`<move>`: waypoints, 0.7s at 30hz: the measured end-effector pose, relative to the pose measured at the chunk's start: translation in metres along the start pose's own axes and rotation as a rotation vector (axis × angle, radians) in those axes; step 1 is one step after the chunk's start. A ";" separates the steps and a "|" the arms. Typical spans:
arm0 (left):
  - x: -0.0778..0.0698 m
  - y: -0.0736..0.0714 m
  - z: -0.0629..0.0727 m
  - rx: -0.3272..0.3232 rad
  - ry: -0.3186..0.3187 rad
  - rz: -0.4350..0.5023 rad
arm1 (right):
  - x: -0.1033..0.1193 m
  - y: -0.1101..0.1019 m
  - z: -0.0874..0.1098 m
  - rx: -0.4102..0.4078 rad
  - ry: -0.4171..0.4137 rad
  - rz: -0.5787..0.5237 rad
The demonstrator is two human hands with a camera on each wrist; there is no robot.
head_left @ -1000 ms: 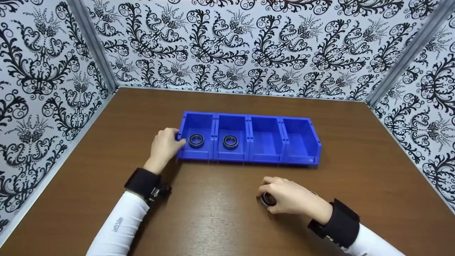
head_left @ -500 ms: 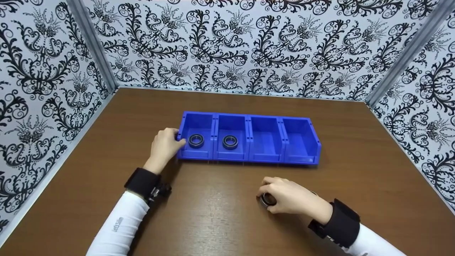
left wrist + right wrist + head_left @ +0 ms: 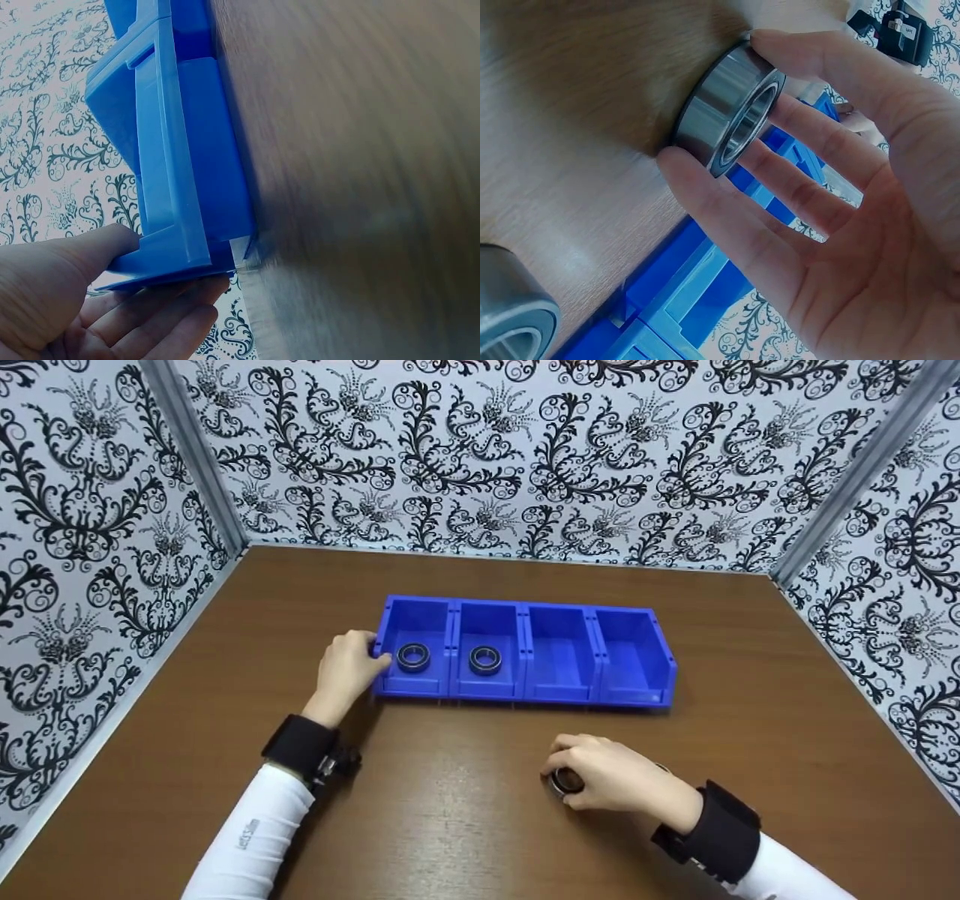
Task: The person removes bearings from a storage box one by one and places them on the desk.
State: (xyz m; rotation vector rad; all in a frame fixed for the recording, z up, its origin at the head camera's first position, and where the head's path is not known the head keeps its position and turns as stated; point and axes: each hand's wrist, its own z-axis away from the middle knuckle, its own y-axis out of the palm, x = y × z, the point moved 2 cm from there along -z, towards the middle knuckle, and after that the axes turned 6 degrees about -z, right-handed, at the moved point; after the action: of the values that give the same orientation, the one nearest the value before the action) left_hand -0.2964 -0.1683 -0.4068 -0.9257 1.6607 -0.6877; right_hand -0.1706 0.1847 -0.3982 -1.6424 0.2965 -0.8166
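In the head view, my left hand [image 3: 347, 667] grips the left end wall of a blue four-part row of storage bins [image 3: 562, 660]. The left wrist view shows its thumb [image 3: 112, 244] on one side of that wall and the fingers on the other. My right hand [image 3: 607, 772] pinches a ball bearing [image 3: 720, 101] between thumb and fingertips, on the table in front of the bins. One bearing [image 3: 413, 669] lies flat in the leftmost bin and another bearing [image 3: 485, 670] in the second. The two right bins hold nothing.
A further bearing [image 3: 514, 300] stands on the table near the right hand, mostly hidden beneath it in the head view. The brown wooden table [image 3: 450, 810] is bounded by patterned panels [image 3: 495, 457] at the back and sides.
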 end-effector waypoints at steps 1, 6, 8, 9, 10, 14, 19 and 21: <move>0.000 0.000 0.000 -0.001 0.000 0.001 | 0.000 0.000 0.000 0.002 -0.001 0.001; 0.001 0.000 -0.001 -0.002 0.002 -0.003 | 0.000 0.000 -0.001 0.006 -0.011 0.002; 0.001 0.000 -0.001 -0.003 0.003 -0.005 | 0.000 -0.001 -0.001 0.007 -0.016 0.004; 0.001 0.000 -0.001 -0.005 0.004 -0.007 | 0.000 -0.001 -0.001 0.009 -0.016 0.003; 0.001 0.000 -0.001 -0.007 0.005 -0.009 | 0.000 -0.001 -0.001 0.012 -0.016 0.003; 0.001 0.000 -0.001 -0.008 0.009 -0.009 | 0.000 -0.001 -0.001 0.021 -0.002 -0.006; 0.000 0.000 -0.001 -0.005 0.009 -0.009 | 0.001 -0.002 -0.001 0.029 0.012 -0.015; 0.000 0.000 -0.002 -0.002 0.004 -0.009 | 0.002 -0.003 -0.001 0.031 0.021 -0.021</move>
State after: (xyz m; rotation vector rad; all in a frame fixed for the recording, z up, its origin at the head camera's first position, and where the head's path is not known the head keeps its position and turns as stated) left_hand -0.2978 -0.1688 -0.4063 -0.9337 1.6618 -0.6942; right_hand -0.1709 0.1835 -0.3949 -1.6110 0.2800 -0.8512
